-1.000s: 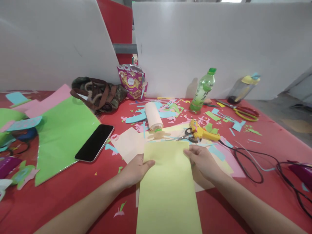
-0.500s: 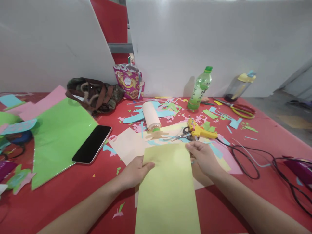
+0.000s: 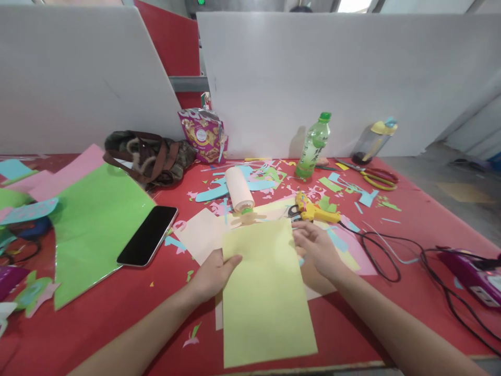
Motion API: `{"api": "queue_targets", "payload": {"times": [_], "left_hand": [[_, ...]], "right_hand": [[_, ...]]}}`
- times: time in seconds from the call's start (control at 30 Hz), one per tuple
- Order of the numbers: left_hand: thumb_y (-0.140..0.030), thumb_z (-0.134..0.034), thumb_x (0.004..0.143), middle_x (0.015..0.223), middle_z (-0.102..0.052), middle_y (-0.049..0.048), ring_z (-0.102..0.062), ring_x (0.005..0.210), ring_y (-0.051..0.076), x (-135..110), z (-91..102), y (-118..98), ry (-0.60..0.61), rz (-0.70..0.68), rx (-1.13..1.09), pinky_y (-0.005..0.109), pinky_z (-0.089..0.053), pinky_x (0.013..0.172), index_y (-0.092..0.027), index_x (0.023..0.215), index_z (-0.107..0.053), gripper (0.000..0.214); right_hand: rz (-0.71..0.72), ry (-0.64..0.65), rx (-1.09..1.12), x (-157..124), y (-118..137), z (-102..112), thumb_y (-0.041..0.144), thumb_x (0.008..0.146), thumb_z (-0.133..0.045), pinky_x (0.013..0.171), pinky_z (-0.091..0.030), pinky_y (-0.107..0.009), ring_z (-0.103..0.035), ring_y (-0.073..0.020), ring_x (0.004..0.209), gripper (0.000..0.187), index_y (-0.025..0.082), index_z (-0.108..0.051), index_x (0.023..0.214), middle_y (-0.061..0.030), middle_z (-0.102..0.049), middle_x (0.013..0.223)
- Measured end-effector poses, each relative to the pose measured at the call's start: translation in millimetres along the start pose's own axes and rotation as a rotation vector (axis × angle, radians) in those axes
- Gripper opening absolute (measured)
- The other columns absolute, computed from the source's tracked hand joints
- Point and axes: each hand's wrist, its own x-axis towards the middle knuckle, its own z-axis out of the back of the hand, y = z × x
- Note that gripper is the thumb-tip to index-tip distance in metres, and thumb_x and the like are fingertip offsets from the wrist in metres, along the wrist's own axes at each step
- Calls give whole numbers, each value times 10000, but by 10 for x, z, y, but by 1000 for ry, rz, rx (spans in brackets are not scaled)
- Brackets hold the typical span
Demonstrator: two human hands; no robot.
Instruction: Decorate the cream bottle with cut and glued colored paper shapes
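Observation:
A blank yellow paper sheet [image 3: 262, 297] is held in front of me, above other paper on the red table. My left hand [image 3: 215, 274] is closed on its left edge, thumb on top and the fingers hidden underneath. My right hand [image 3: 316, 248] is at the upper right edge, fingers loosely bent and apart, their tips beside or just touching the paper. Just beyond it lie black-handled scissors [image 3: 293, 210], mostly hidden, and a yellow glue gun [image 3: 319, 213]. Behind the sheet, a pale paper-wrapped bottle [image 3: 238, 189] lies on its side.
A phone [image 3: 147, 236] rests partly on green sheets [image 3: 94, 224] at left. A camouflage bag [image 3: 151, 156], snack packet [image 3: 204, 136], green drink bottle [image 3: 314, 146] and clear bottle [image 3: 373, 142] stand behind. Red-yellow pliers [image 3: 379, 178], paper scraps, a black cable [image 3: 376, 261] and purple power strip [image 3: 479, 277] lie right.
My right thumb has come off the top right corner of the yellow sheet, and the hand sits slightly to its side. The view has tilted up, showing the sheet's lower edge.

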Motion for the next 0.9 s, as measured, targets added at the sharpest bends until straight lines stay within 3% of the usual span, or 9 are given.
{"api": "queue_targets", "payload": {"times": [0.07, 0.13, 0.3, 0.47, 0.53, 0.63, 0.77, 0.9], "left_hand": [[-425, -483, 754, 1028, -627, 125, -594, 896, 264, 17, -8, 16, -34, -28, -44, 332, -459, 766, -75, 1125, -512, 510], [-422, -486, 752, 1028, -627, 127, -581, 930, 268, 28, -19, 28, -31, -48, -61, 344, -449, 798, -71, 1121, -515, 510], [-386, -525, 724, 988, -644, 102, -555, 974, 258, 23, 8, 35, 88, -81, 30, 368, -416, 863, -107, 1053, -574, 434], [-362, -555, 709, 1047, -607, 118, -575, 927, 234, 40, 215, -42, 370, -63, -49, 337, -472, 759, -128, 1100, -520, 457], [-370, -516, 736, 1095, -572, 123, -546, 981, 225, 48, 274, -92, 276, -145, -78, 335, -461, 782, -142, 1106, -492, 435], [-351, -524, 732, 1052, -582, 136, -556, 957, 216, 36, 245, -169, 57, -249, 128, 351, -418, 845, -144, 1087, -489, 412], [-364, -498, 751, 1007, -608, 102, -560, 945, 212, -3, 59, -263, 23, -360, 363, 330, -412, 822, -176, 1123, -443, 420], [-366, -390, 811, 840, -646, 70, -596, 803, 203, -22, -64, -299, -60, -392, 568, 289, -425, 700, -179, 923, -534, 261]], "right_hand": [[-42, 111, -5, -14, 7, -31, 378, 568, -661, 542, -440, -259, -553, -132, 557, 336, 186, -524, 808, 13, -593, 626], [-47, 129, -59, -24, -6, -50, 356, 599, -627, 529, -424, -253, -543, -132, 557, 250, 176, -525, 739, 6, -586, 617], [116, -49, -333, 8, -35, -14, 319, 687, -510, 513, -359, -231, -463, -108, 523, 174, 175, -523, 591, 19, -528, 556], [248, -5, -592, 70, 101, 43, 265, 692, -496, 537, -354, -246, -486, -132, 533, 145, 188, -563, 590, 5, -569, 560], [299, 94, -669, 89, 179, 37, 252, 705, -488, 535, -358, -242, -504, -134, 536, 155, 188, -578, 596, -4, -593, 583], [362, 278, -773, 99, 283, -24, 218, 724, -489, 537, -367, -232, -533, -134, 551, 136, 182, -599, 654, -20, -622, 626], [442, 501, -918, 87, 372, -171, 136, 726, -505, 545, -368, -223, -549, -137, 556, 103, 152, -606, 736, -38, -628, 601], [491, 593, -1027, 54, 405, -308, 87, 744, -467, 552, -363, -218, -556, -143, 578, 152, 143, -609, 741, -55, -634, 611]]}}
